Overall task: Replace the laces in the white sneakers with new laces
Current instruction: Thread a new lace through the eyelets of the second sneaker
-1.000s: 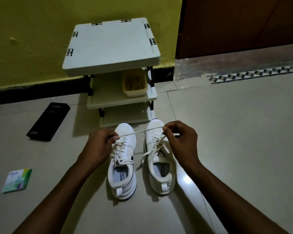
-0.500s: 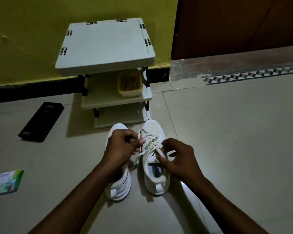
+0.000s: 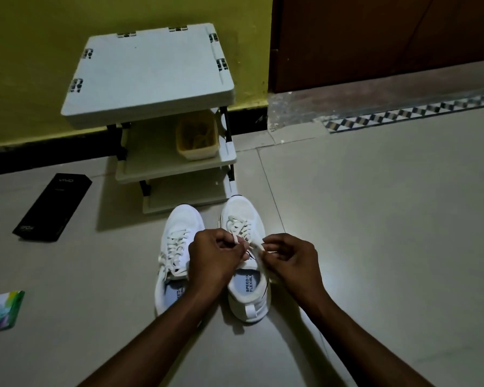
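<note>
On the smooth tiled floor (image 3: pixel 375 219) the left sneaker (image 3: pixel 183 219) and right sneaker (image 3: pixel 242 208), white with mesh toes, sit side by side just before a pale plastic rack (image 3: pixel 148 76). The right sneaker's grey insole reads "SPEED FLEXIBLE". Both grips are above its tongue. The left grip (image 3: pixel 213 258), fingers curled, pinches the flat cream lace (image 3: pixel 236 238), and the right grip (image 3: pixel 294 261) pinches another strand of it. A matte black box (image 3: pixel 52 208) lettered "vivo" lies near the floor's left edge.
</note>
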Tool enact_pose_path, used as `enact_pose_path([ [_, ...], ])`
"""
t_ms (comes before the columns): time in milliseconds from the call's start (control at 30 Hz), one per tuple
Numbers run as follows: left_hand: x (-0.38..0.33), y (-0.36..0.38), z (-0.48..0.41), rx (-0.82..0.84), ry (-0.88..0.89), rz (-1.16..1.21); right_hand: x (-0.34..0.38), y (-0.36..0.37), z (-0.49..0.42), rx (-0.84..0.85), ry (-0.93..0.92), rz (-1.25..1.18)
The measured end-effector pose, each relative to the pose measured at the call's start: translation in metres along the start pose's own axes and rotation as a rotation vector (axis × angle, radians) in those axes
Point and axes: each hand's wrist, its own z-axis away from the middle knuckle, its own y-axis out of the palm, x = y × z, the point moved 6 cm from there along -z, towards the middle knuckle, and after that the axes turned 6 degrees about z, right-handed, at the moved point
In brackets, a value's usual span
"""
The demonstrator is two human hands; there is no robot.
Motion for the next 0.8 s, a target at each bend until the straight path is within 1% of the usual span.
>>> enact_pose_path([
  [100, 0.003, 0.002, 0.0, -0.035, -0.005, 0.01, -0.005, 0.0, -0.001, 0.005, 0.03, -0.013],
  [233, 0.001, 0.005, 0.003, -0.037, 0.038, -0.075, -0.006, 0.0, -0.001, 0.003, 0.029, -0.018],
  [400, -0.001, 0.006, 0.011, -0.133, 0.145, -0.185, -0.006, 0.001, -0.002, -0.002, 0.018, -0.018],
  [567, 0.002, 0.006, 0.017, -0.224, 0.224, -0.158, -0.006, 0.002, -0.001, -0.001, 0.01, -0.02],
  [700, 0.004, 0.009, 0.02, -0.213, 0.339, -0.283, -0.005, 0.001, -0.001, -0.006, -0.002, -0.013],
  [800, 0.002, 0.01, 0.021, -0.191, 0.4, -0.32, -0.002, 0.001, 0.0, -0.011, -0.016, -0.008],
])
